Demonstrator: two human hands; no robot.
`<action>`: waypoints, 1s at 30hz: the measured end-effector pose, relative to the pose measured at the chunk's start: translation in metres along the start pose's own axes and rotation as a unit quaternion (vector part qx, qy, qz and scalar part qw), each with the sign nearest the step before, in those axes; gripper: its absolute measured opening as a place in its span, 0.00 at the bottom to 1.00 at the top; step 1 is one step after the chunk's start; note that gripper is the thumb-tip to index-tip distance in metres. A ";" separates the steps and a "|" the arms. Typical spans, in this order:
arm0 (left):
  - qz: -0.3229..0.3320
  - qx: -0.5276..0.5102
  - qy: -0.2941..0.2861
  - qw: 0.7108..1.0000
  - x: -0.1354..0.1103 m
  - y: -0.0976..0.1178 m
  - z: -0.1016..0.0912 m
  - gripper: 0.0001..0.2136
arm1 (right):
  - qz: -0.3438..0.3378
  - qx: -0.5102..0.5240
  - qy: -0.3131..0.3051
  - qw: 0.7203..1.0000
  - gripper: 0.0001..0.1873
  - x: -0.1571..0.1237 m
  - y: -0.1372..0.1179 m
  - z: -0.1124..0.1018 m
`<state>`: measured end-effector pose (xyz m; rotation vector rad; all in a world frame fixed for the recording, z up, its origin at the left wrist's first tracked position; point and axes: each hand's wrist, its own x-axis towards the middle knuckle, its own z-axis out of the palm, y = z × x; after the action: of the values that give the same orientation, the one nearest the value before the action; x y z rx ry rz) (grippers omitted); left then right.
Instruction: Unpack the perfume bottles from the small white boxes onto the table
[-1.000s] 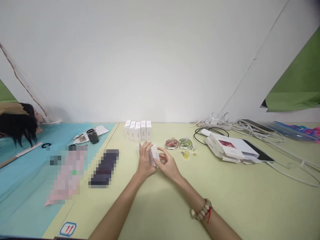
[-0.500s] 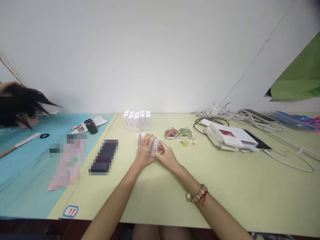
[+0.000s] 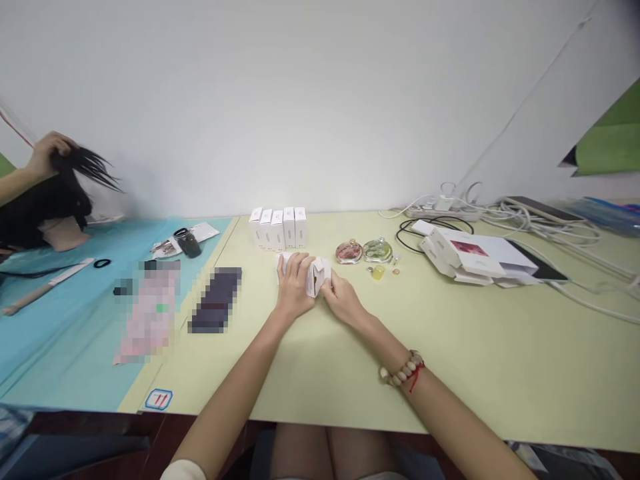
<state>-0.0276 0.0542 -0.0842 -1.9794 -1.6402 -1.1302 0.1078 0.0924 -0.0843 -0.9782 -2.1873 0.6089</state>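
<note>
Head view: two hands (image 3: 296, 288) grasping one white carton (image 3: 320, 275); five upright boxes (image 3: 278, 231), two bottles (image 3: 349, 253)

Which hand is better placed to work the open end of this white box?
Likely your right hand: it's at the open end of the white box, while your left hand grips the body.

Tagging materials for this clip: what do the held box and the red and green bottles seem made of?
Held box: probably matte white card, judging by its thin end flap. Red bottle and green bottle: glossy glass or hard clear plastic, see-through with bright highlights.
</note>
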 end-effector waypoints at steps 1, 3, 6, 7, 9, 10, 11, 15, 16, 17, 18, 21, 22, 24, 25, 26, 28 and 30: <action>-0.008 -0.004 0.003 1.000 0.001 0.000 -0.001 0.24 | 0.006 -0.004 0.014 1.000 0.20 0.000 -0.001 -0.001; -0.025 -0.009 0.010 1.000 0.003 0.000 -0.001 0.24 | 0.004 0.009 0.053 0.999 0.23 0.000 -0.003 -0.004; -0.038 -0.008 0.015 0.999 0.004 0.000 -0.001 0.25 | -0.035 0.000 0.108 0.993 0.25 0.000 -0.010 -0.008; -0.040 -0.007 0.016 0.999 0.004 0.001 -0.001 0.25 | -0.048 -0.018 0.118 0.992 0.22 0.000 -0.011 -0.009; -0.047 -0.006 0.023 0.999 0.004 0.000 0.000 0.25 | -0.053 -0.046 0.137 0.988 0.17 0.000 -0.013 -0.010; -0.052 -0.007 0.030 0.998 0.004 0.000 0.000 0.25 | -0.047 -0.046 0.146 0.987 0.15 0.001 -0.013 -0.010; -0.057 -0.008 0.038 0.998 0.003 0.000 -0.001 0.25 | -0.041 -0.038 0.151 0.987 0.14 0.001 -0.012 -0.010; -0.052 -0.016 0.044 0.998 0.004 -0.002 -0.002 0.26 | -0.061 -0.021 0.118 0.991 0.17 0.001 -0.011 -0.012; -0.048 -0.017 0.041 0.998 0.004 -0.002 -0.003 0.26 | -0.067 -0.025 0.111 0.991 0.18 0.000 -0.011 -0.012; -0.045 -0.016 0.037 0.998 0.004 -0.002 -0.003 0.26 | -0.069 -0.031 0.109 0.991 0.18 0.000 -0.012 -0.013; -0.044 -0.015 0.035 0.998 0.004 -0.002 -0.003 0.26 | -0.067 -0.037 0.110 0.991 0.19 0.000 -0.013 -0.013; -0.044 -0.008 0.033 0.998 0.005 -0.001 -0.003 0.26 | -0.058 -0.045 0.107 0.992 0.18 -0.001 -0.014 -0.013; -0.045 -0.006 0.033 0.998 0.005 -0.001 -0.002 0.26 | -0.058 -0.046 0.102 0.992 0.17 -0.001 -0.015 -0.013; -0.047 -0.002 0.032 0.998 0.005 0.000 -0.002 0.25 | -0.060 -0.052 0.095 0.992 0.17 -0.001 -0.015 -0.012; -0.048 -0.001 0.030 0.998 0.005 0.000 -0.001 0.25 | -0.063 -0.059 0.095 0.992 0.16 -0.001 -0.015 -0.012; -0.047 0.001 0.029 0.998 0.005 0.000 -0.001 0.24 | -0.066 -0.071 0.096 0.991 0.15 -0.001 -0.015 -0.011; -0.046 0.003 0.031 0.998 0.005 0.000 0.000 0.23 | -0.073 -0.095 0.104 0.987 0.13 -0.001 -0.015 -0.010; -0.050 0.004 0.035 0.998 0.005 0.000 0.000 0.23 | -0.072 -0.106 0.125 0.984 0.13 0.000 -0.014 -0.010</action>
<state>-0.0273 0.0572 -0.0802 -1.8486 -1.7223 -1.2135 0.1085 0.0853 -0.0688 -0.9382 -2.1019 0.1758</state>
